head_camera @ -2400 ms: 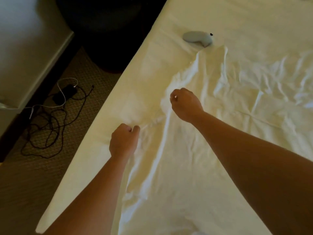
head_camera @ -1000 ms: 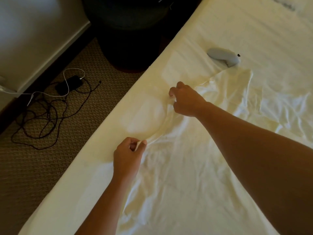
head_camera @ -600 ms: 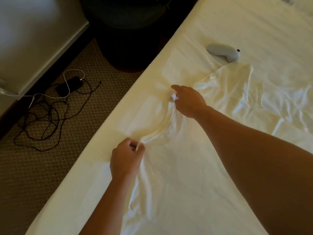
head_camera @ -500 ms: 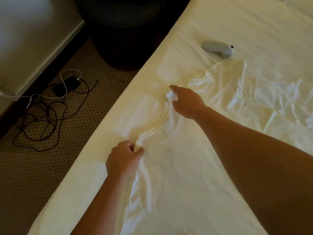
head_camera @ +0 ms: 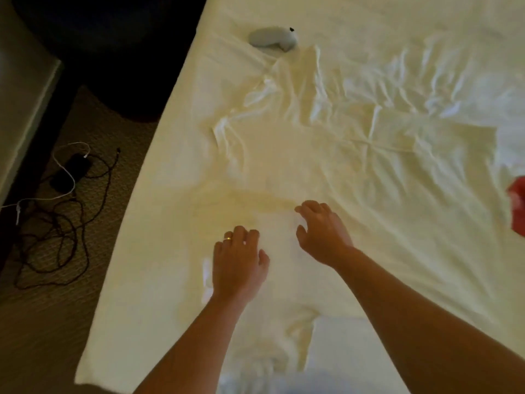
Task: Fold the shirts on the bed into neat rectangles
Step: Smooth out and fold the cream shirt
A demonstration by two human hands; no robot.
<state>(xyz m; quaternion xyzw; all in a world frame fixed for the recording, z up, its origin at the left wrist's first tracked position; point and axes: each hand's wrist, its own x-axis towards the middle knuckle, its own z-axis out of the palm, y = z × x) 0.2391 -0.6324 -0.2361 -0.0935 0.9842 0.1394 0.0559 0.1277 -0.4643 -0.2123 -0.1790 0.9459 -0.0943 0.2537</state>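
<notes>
A white shirt (head_camera: 326, 172) lies spread across the white bed (head_camera: 159, 251), wrinkled over most of its cloth and hard to tell from the sheet beneath it (both are the same pale colour). One sleeve bunches into folds toward the bed's left edge, and a crumpled part of the cloth trails toward the near edge of the bed.

The left hand (head_camera: 238, 263) rests palm down on the near part of the shirt, fingers loosely spread and only slightly bent, gripping nothing; a ring shows on one finger. The right hand (head_camera: 322, 234) sits just beside it, a little farther up the cloth, its fingers lightly curved with the tips on the fabric and nothing held between them. The two hands are close together but not touching.

Beyond the shirt, near the far left of the bed, lies a grey controller (head_camera: 272, 38). A red item (head_camera: 518, 206) is cut off at the right edge. On the carpet left of the bed lie tangled cables (head_camera: 56, 223) and a dark phone (head_camera: 71, 173).
</notes>
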